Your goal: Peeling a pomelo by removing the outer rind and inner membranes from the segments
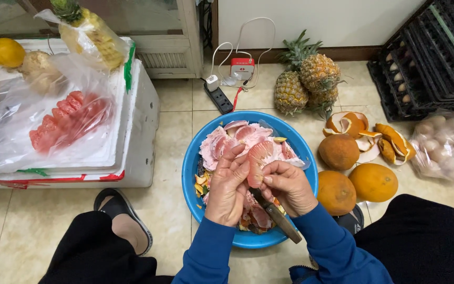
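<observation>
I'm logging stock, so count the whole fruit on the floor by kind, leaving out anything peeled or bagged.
Pineapples: 3, clustered by the wall
Pomelos: 3 whole, right of the blue basin
Total: 6
The pink piece in the left hand and right hand is peeled, so not counted.

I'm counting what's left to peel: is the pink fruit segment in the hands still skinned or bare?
Mostly bare: the segment shows pink pulp between left hand and right hand, which also holds a knife.

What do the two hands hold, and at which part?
Both hands grip a pink pomelo segment at its lower end; the right also holds a knife.
</observation>
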